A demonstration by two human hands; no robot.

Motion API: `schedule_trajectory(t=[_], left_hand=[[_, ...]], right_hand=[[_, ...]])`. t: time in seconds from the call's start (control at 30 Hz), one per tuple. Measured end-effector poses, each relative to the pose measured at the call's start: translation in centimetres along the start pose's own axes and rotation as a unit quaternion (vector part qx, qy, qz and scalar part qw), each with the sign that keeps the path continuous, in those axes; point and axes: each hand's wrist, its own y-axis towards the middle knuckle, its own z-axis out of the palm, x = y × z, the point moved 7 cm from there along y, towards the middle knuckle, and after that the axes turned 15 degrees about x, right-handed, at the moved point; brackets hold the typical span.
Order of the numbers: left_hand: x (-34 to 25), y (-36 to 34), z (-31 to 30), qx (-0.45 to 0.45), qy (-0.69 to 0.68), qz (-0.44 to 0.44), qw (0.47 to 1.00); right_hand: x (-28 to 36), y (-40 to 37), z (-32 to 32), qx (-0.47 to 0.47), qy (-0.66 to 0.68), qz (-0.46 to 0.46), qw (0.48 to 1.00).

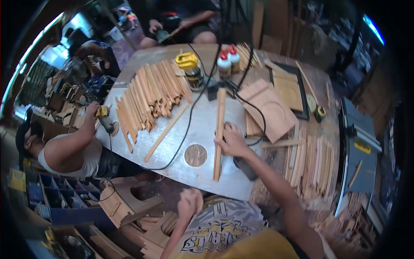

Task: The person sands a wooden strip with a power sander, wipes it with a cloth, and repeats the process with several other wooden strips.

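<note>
My right hand grips a long wooden strip near its middle, thumb on one side and fingers on the other. The strip lies lengthwise over the metal-topped table, its near end close to the front edge. Close to my body, beyond that edge, my left hand has its fingers curled; whatever they hold, if anything, is hidden. A dark tool lies partly hidden beneath my right forearm. A black cable crosses the table to the left of the strip.
Stacked wooden strips cover the table's far left, with more strips at the right. Glue bottles, a yellow-lidded jar and panels stand or lie behind. A co-worker uses a sander at left; another person sits opposite.
</note>
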Motion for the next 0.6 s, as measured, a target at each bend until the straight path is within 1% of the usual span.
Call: schedule_trajectory(t=[0.03,0.07,0.1,0.13,0.17,0.2,0.23,0.27,0.3,0.33,0.37,0.43,0.5,0.53,0.6], left_hand=[[-1.4,-0.6,-3.2,-0.046,-0.003,-0.008,0.999],[-1.1,0.1,-5.5,-0.089,0.015,0.056,0.994],[-3.1,0.8,-8.5,-0.129,-0.007,0.058,0.99],[-4.3,2.7,-10.8,-0.106,-0.049,0.068,0.991],[-7.9,3.7,-13.5,-0.121,-0.003,0.201,0.972],[-12.7,4.8,-15.6,-0.12,0.007,0.267,0.956],[-18.4,4.9,-17.3,-0.092,0.093,0.361,0.924],[-24.3,4.8,-18.4,-0.065,0.126,0.415,0.899],[-27.3,6.2,-18.6,-0.04,0.159,0.436,0.885],[-31.2,6.2,-17.7,-0.046,0.246,0.522,0.815],[-34.9,5.9,-16.6,-0.025,0.329,0.568,0.754],[-38.7,7.5,-13.8,0.064,0.41,0.608,0.677],[-39.3,10.7,-11.1,0.145,0.469,0.615,0.616],[-39.5,11.6,-10.7,0.136,0.474,0.616,0.614],[-39.3,12.6,-9.7,0.188,0.529,0.616,0.553]], right_hand=[[0.2,0.1,0.0,-0.006,-0.017,-0.018,1.0],[0.4,0.3,-0.4,-0.014,-0.041,-0.042,0.998],[0.5,0.1,-0.5,-0.013,-0.041,-0.034,0.999],[0.9,0.2,-0.6,-0.008,-0.035,-0.04,0.999],[1.3,0.3,-0.7,-0.003,-0.029,-0.05,0.998],[1.2,0.5,-0.5,-0.001,-0.023,-0.047,0.999],[1.3,0.5,-0.3,0.0,-0.021,-0.052,0.998],[1.2,0.6,-0.2,-0.007,-0.019,-0.057,0.998],[1.3,0.6,-0.2,-0.014,-0.017,-0.061,0.998],[1.5,0.6,-0.2,-0.017,-0.014,-0.063,0.998],[1.7,0.6,-0.1,-0.007,-0.027,-0.062,0.998],[2.0,0.6,0.0,0.0,-0.041,-0.065,0.997],[1.9,1.2,0.3,0.028,0.09,-0.092,0.991],[1.6,1.5,0.5,0.027,0.098,-0.059,0.993],[1.5,1.7,0.6,0.073,0.128,-0.041,0.988]])
